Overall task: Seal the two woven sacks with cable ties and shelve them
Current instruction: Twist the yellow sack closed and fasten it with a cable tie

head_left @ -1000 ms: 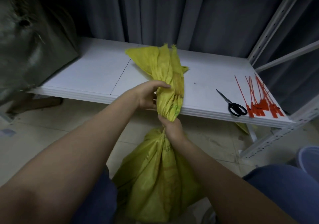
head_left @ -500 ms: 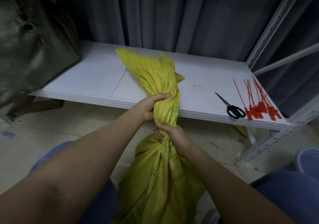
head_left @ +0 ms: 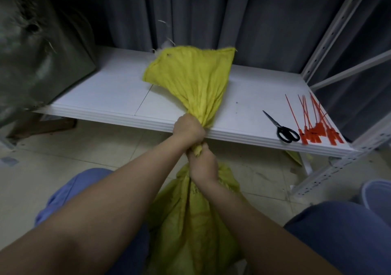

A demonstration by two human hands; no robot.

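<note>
White shelf [head_left: 95,97] is spanned across the view, and a grey sack [head_left: 31,52] is seen at its left end; a yellow sack [head_left: 190,221] is stood on the floor [head_left: 63,169] before the person, its body below the shelf edge, its neck drawn up and away and its mouth fanned over the shelf; the neck is gripped by both hands, stacked along it: left hand [head_left: 189,129] above, fist closed round it at the shelf edge, right hand [head_left: 202,164] just beneath, fingers curled round the same twist; scissors [head_left: 283,130] and ties [head_left: 313,126] are laid side by side at the shelf's right front corner, well to the right of the hands, the ties' long axes running back from the edge with heads nearest the front; the right hand is judged the nearer for a reach. Compared with half a second ago, the hands have been brought closer together, the neck wrung tighter and the mouth spread wider.
</note>
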